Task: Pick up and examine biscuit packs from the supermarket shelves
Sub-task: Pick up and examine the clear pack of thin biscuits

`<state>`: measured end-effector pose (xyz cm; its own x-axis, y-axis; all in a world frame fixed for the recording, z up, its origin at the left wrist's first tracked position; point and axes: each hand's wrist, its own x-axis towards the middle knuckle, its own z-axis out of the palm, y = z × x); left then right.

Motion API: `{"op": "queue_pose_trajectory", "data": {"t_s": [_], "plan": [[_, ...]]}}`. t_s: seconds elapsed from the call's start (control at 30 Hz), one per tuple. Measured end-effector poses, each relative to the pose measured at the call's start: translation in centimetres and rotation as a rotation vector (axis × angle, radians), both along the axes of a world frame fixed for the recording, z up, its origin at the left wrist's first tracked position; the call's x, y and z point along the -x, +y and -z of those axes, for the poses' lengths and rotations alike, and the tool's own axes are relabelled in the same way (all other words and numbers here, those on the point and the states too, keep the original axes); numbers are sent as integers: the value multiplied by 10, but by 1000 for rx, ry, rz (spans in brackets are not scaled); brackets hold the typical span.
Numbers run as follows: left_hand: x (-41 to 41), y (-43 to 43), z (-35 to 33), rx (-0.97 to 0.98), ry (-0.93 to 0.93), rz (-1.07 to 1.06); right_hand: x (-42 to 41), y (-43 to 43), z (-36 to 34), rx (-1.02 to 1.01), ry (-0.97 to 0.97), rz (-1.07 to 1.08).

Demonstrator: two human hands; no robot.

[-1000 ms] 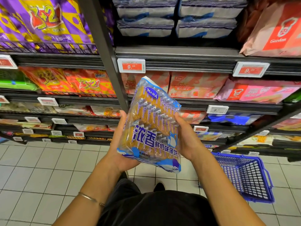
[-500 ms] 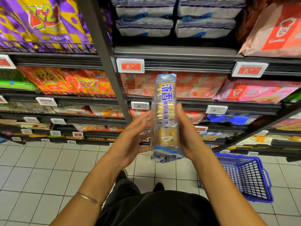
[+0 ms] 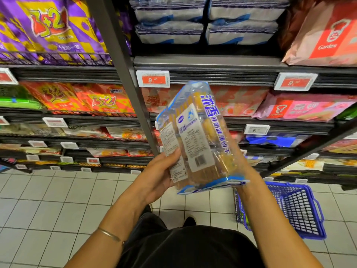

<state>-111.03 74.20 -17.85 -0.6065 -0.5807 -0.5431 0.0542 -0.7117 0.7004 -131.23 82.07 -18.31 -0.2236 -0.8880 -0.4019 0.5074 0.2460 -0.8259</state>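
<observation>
The clear biscuit pack (image 3: 197, 136) with blue lettering was held up in front of the shelves (image 3: 222, 74), tilted, its white printed labels and barcode turned toward the camera. The left grip (image 3: 160, 176) clasped its lower left side, thumb laid across a label and fingers under the pack. The right grip (image 3: 249, 171) lay against the lower right edge; its fingers were hidden behind the pack, so whether it was clenched on the pack could not be told.

The aisle was a run of dark grey metal shelving split by a slanted dark upright (image 3: 123, 74). Red-and-white price tags (image 3: 153, 79) were clipped along the shelf fronts. Purple 3+2 bags (image 3: 48, 29) filled the top left, with orange 3+2 bags (image 3: 100, 99) below them. White-and-blue packs (image 3: 208, 22) were stacked at top centre, and red Garden bags (image 3: 328, 35) sat at the right above a pink Garden pack (image 3: 299, 109).

The floor (image 3: 48, 200) was pale square tile with dark grout. A blue plastic shopping basket (image 3: 295, 211) stood on it to the person's right, near the base of the shelving. A thin bracelet (image 3: 110, 235) circled the left wrist.
</observation>
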Motion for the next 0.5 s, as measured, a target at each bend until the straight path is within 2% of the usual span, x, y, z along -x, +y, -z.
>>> {"op": "queue_pose_trajectory", "data": {"t_s": [0.1,0.2,0.37,0.5], "plan": [[-10,-7,3,88,-38,-60,10,-24,-22,2,77,-101],[-17,-17,2,200,-122,-102,19,-19,-16,68,-88,-186],[-18,-25,-5,338,-167,-126,17,-18,-8,39,92,-176],[-18,-28,-12,383,-146,-144,11,-18,-10,42,63,-114]]}}
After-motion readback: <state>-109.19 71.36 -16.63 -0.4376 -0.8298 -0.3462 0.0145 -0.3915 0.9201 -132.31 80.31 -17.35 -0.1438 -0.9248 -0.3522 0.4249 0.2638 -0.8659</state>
